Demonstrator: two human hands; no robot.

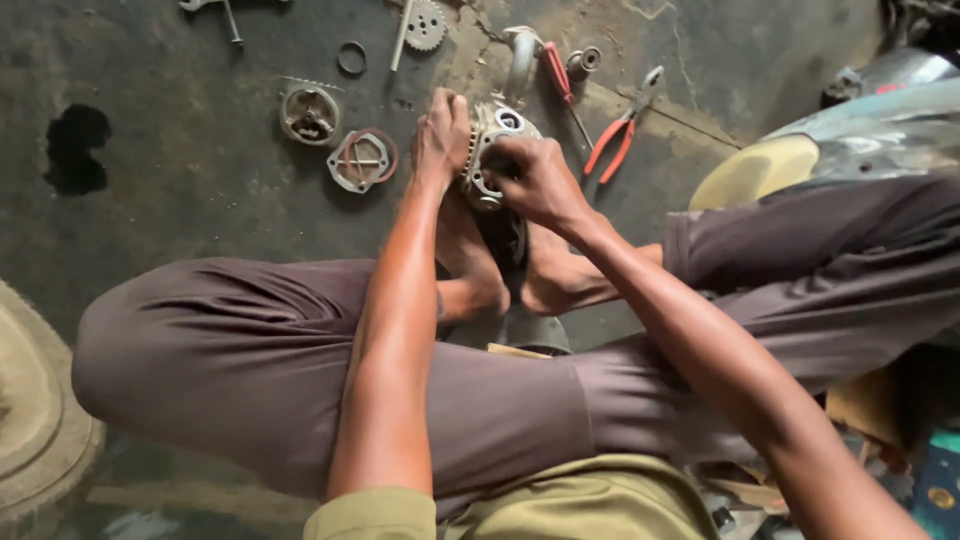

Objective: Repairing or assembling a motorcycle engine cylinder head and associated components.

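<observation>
Our left hand (442,135) and right hand (535,180) both grip the metal engine part (492,150) on the floor between our feet. Looks heavy, rigid, probably oily; best held by the rim. Pliers (622,130) lie far right.

— Where's the shot coming from?
— There's just one view, and it sits on the person's head, tipped steeply down over their own lap. The forearms run up the frame from the bottom edge, so you're looking along them.
— How close in?
— Close. The bent knees fill the lower half, and the left hand (443,135) and right hand (535,180) meet just above the middle, on a metal engine part (492,130).
— And beyond that?
— It faces forward over the feet (520,270) to the dark concrete floor (180,180); the red-handled pliers (620,130) lie near the top edge, farthest out.
</observation>
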